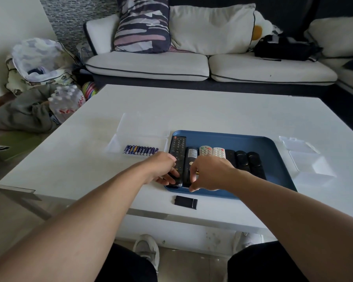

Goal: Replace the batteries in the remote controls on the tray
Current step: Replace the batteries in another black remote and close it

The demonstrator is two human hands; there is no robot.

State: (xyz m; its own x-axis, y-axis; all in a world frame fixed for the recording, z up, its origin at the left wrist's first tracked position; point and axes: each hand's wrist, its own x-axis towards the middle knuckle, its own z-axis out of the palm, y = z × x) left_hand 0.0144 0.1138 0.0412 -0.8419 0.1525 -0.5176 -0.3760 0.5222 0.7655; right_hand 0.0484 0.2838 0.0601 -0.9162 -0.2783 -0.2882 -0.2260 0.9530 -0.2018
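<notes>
A blue tray (pixel 253 143) on the white table holds several remotes side by side. My left hand (pixel 163 169) grips the near end of the long black remote (pixel 178 147) at the tray's left edge. Beside it a black remote (pixel 192 154) lies face down with a label on its back. My right hand (pixel 210 174) hovers over that remote's near half, fingers curled, pinching what looks like a gold-tipped battery (pixel 197 171). A black battery cover (pixel 185 202) lies on the table in front of the tray. A row of blue batteries (pixel 141 150) sits in a clear box left of the tray.
Two white remotes (pixel 212 152) and three black ones (pixel 243 159) fill the tray's middle. Clear plastic boxes (pixel 306 157) stand right of the tray. A sofa with cushions lies beyond the table. Bags and bottled water sit on the floor at left.
</notes>
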